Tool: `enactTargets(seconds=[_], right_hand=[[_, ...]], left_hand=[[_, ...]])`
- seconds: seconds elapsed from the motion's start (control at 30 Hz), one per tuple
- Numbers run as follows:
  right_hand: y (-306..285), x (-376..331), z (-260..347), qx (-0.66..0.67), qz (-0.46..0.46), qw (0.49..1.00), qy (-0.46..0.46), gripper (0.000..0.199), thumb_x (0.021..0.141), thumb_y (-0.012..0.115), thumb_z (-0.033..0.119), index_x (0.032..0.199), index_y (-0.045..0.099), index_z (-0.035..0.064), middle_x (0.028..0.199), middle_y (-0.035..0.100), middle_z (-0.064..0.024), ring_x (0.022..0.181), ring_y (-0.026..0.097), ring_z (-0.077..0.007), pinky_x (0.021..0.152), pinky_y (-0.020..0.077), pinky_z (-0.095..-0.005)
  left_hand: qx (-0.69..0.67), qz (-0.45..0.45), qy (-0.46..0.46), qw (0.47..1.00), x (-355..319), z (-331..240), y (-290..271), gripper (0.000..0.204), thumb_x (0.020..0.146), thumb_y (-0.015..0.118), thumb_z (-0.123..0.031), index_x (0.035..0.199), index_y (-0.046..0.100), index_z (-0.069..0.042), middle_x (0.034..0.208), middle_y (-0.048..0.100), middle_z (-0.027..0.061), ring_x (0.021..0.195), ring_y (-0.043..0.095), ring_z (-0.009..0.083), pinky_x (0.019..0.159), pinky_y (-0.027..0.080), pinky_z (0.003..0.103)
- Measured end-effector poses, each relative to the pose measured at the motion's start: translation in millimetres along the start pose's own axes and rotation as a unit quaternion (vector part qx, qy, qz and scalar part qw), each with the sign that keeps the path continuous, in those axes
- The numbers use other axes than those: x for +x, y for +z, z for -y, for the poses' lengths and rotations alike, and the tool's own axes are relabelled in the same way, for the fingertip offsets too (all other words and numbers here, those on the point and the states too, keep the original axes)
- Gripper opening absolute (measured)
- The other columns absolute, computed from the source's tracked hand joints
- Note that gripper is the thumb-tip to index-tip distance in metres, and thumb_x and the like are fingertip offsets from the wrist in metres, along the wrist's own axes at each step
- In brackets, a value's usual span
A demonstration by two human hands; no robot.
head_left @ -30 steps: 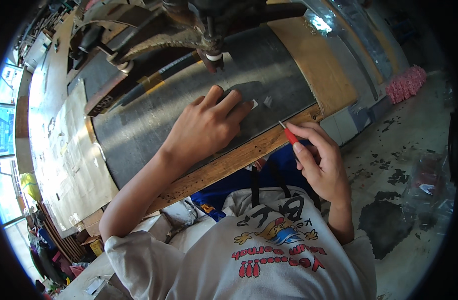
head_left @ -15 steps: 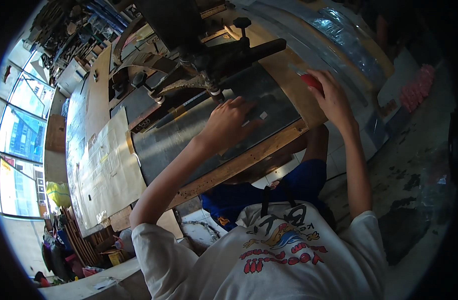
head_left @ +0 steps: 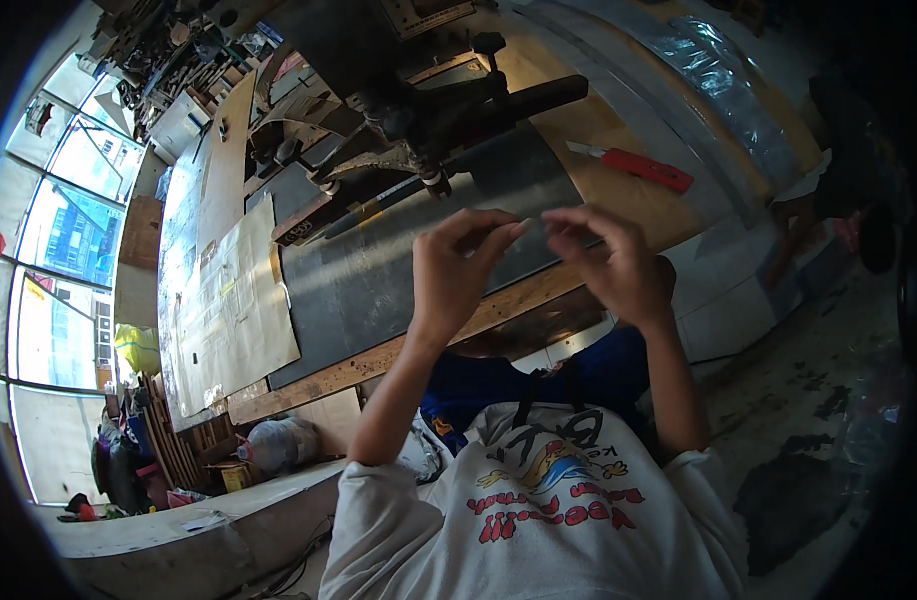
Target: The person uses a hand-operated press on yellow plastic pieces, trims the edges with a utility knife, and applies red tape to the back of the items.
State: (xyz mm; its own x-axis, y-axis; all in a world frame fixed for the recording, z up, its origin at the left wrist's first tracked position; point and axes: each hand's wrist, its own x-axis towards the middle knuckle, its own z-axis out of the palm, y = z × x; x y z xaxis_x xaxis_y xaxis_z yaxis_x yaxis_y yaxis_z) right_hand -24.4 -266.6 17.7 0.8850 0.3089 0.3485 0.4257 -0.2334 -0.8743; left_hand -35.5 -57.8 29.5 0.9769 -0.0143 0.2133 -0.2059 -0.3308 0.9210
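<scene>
My left hand point(head_left: 456, 265) pinches a small whitish piece point(head_left: 527, 227) between thumb and fingertips, held above the dark work surface point(head_left: 378, 290). My right hand point(head_left: 613, 262) hovers beside it, fingers curved and parted from the thumb, with nothing visible between them. Its fingertips come close to the piece; whether they touch it I cannot tell. A red utility knife point(head_left: 646, 170) with its blade out lies on the tan board point(head_left: 578, 125) beyond my right hand. Past my hands stands a dark metal machine point(head_left: 408, 125) with a knob, its lower tip just above the dark surface.
A wooden strip point(head_left: 338, 378) edges the table nearest me. A pale sheet point(head_left: 223, 310) covers the left part of the table. Clear plastic sheeting point(head_left: 718, 75) lies at the far right. Windows point(head_left: 63, 270) and stacked wood line the left side.
The red knife has left my right hand and lies on the tan board. My left hand has lifted from the dark surface with the small piece, and my hands have come together.
</scene>
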Motion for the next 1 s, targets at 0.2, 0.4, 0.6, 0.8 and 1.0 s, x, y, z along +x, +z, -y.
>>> enactTargets(seconds=[0.2,0.4,0.6,0.8,1.0], right_hand=[[43.8,-17.2,4.6,0.162,-0.004,0.986,-0.042,0.024,0.09,0.073,0.014,0.109,0.068,-0.0001,0.098,0.072,-0.0094,0.09,0.072,-0.0165,0.08,0.056,-0.0304],[49.6,-30.8,-7.1,0.28,-0.015,0.959,0.049,0.019,0.093,0.07,0.011,0.107,0.068,-0.0016,0.093,0.073,-0.01,0.086,0.072,-0.0142,0.075,0.0583,-0.0266],[41.2,-33.2,3.1,0.295,0.006,0.953,0.072,0.019,0.097,0.066,0.014,0.104,0.069,-0.0033,0.089,0.073,-0.0083,0.081,0.07,-0.0106,0.069,0.0572,-0.024],[28.0,-36.1,9.8,0.115,0.049,0.992,0.004,0.015,0.093,0.069,0.012,0.102,0.072,0.0,0.085,0.072,-0.0099,0.073,0.071,-0.0167,0.062,0.0554,-0.0275],[25.6,-32.5,19.8,0.02,0.166,0.986,0.004,0.017,0.09,0.068,0.008,0.106,0.069,0.0014,0.097,0.07,-0.0128,0.088,0.069,-0.0254,0.075,0.0548,-0.0359]], left_hand=[[-0.216,-0.112,-0.033,0.969,-40.2,-0.6,27.9,0.01,0.093,0.072,-0.009,0.096,0.073,0.001,0.086,0.069,0.0019,0.074,0.061,0.0054,0.068,0.048,0.02],[-0.258,-0.099,-0.114,0.954,-60.2,6.2,32.3,0.025,0.099,0.064,-0.021,0.105,0.071,0.003,0.085,0.07,0.0052,0.074,0.065,0.0097,0.065,0.054,0.023],[-0.246,-0.06,-0.08,0.964,-63.7,-0.5,21.9,0.029,0.099,0.065,-0.016,0.119,0.068,0.004,0.091,0.069,0.0065,0.079,0.067,0.0113,0.073,0.053,0.024],[-0.172,0.012,-0.065,0.983,-66.0,3.8,14.7,0.021,0.09,0.073,-0.006,0.111,0.074,-0.001,0.086,0.059,0.0005,0.077,0.061,0.0069,0.066,0.048,0.018],[-0.158,-0.034,-0.004,0.987,-93.4,15.3,6.0,0.014,0.086,0.075,0.001,0.1,0.074,0.001,0.09,0.06,0.0021,0.078,0.059,0.0078,0.068,0.049,0.02]])
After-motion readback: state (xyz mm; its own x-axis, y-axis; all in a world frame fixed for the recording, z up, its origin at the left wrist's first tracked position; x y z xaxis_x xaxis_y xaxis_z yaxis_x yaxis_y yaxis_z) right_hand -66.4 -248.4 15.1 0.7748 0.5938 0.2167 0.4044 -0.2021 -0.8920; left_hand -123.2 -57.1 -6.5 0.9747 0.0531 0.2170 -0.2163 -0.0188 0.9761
